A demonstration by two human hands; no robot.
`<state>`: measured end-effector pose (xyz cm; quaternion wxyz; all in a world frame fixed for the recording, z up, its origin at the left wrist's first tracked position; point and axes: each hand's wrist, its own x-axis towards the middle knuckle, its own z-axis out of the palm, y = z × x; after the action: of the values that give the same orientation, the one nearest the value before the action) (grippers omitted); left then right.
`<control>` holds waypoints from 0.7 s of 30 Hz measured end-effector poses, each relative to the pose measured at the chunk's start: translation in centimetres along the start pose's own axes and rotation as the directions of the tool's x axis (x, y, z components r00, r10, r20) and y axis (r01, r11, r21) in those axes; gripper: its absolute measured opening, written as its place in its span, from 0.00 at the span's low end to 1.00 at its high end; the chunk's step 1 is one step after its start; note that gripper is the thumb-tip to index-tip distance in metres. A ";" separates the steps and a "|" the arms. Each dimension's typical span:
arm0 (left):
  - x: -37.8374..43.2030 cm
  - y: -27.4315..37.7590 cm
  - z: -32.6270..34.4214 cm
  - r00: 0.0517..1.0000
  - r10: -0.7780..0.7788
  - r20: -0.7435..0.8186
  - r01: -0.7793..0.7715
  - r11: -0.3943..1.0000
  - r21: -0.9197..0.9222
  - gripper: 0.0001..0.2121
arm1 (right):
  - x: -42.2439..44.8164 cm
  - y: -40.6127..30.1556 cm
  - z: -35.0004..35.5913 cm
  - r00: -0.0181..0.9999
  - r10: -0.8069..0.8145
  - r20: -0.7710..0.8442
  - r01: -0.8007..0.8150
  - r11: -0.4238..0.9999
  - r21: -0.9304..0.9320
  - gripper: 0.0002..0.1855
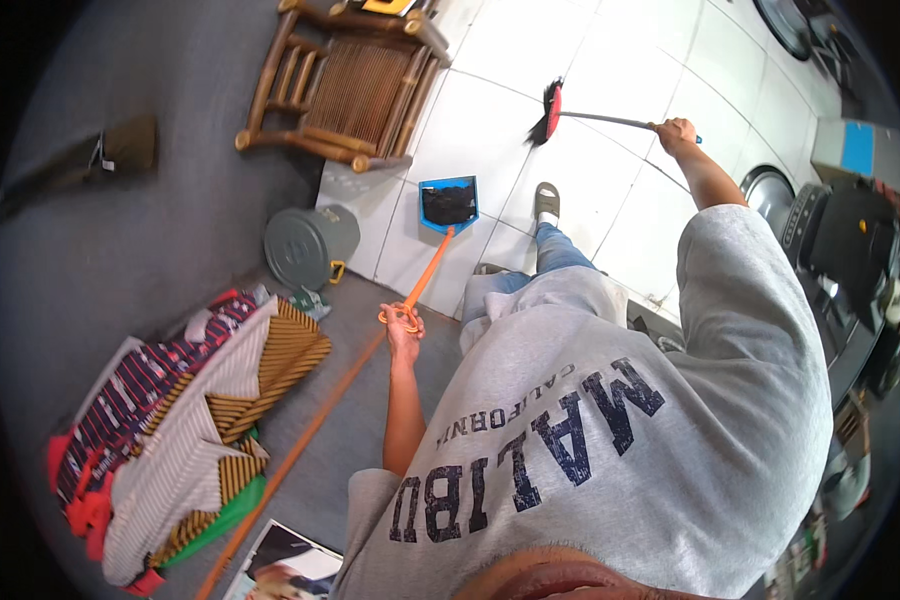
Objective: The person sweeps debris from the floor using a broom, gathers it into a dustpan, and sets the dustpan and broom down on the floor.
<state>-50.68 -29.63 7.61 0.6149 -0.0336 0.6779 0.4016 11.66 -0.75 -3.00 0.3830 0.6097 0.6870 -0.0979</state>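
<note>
My left hand (pixel 403 330) is closed around the orange handle (pixel 427 274) of a dustpan, near loops at its end. The blue dustpan pan (pixel 450 204) is at the white tile floor, with black matter inside that I cannot identify. My right hand (pixel 676 136), stretched out to the far right, grips the grey stick (pixel 607 118) of a broom close to its blue tip. At the other end, the red broom head (pixel 554 112) with black bristles is over the tiles, beyond a foot in an olive slide sandal (pixel 547 201).
A bamboo chair (pixel 352 94) stands at the upper left, near a lidded grey bin (pixel 307 244). Several garments (pixel 187 427) fill the lower left. A long orange strip (pixel 292 457) runs beside them. Along the right are round appliance doors (pixel 766 196) and a black chair-like object (pixel 851 232).
</note>
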 end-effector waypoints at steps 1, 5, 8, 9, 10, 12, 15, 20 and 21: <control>0.6 1.1 1.0 1.000 -0.017 0.013 0.017 0.999 0.033 0.21 | -1.1 1.4 1.9 0.999 0.036 -0.029 -0.035 0.999 0.031 0.21; 3.5 3.8 5.5 0.995 -0.052 0.089 0.037 0.986 0.163 0.21 | -7.6 2.7 9.8 0.987 0.163 -0.002 -0.158 0.958 0.240 0.26; 6.2 6.1 8.1 0.988 -0.063 0.143 0.026 0.969 0.246 0.22 | -15.7 -2.1 14.7 0.967 0.239 0.091 -0.255 0.874 0.413 0.31; 7.1 6.9 9.4 0.983 -0.077 0.164 0.029 0.961 0.274 0.22 | -19.3 -4.4 17.1 0.955 0.291 0.050 -0.280 0.840 0.464 0.34; 8.1 7.7 10.6 0.978 -0.095 0.187 0.031 0.948 0.318 0.22 | -22.6 -7.1 18.2 0.940 0.312 0.136 -0.336 0.787 0.517 0.34; 10.2 9.4 13.2 0.968 -0.120 0.219 0.026 0.921 0.388 0.22 | -28.9 -13.3 18.5 0.910 0.348 0.226 -0.407 0.643 0.649 0.33; 12.7 12.1 16.4 0.957 -0.166 0.239 0.026 0.866 0.499 0.23 | -35.0 -22.4 18.3 0.828 0.380 0.412 -0.548 0.395 0.737 0.32; 15.9 14.5 21.5 0.922 -0.252 0.295 -0.009 0.746 0.666 0.23 | -37.8 -31.7 15.7 0.693 0.335 0.639 -0.699 0.096 0.708 0.26; 17.1 15.7 22.6 0.921 -0.264 0.286 -0.015 0.710 0.704 0.23 | -37.1 -32.2 14.5 0.666 0.348 0.660 -0.719 0.062 0.692 0.26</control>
<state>-45.00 1.87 2.59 0.7235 0.2279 0.6475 0.0739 -13.18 -45.39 0.23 0.0710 0.8946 0.1411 -0.4180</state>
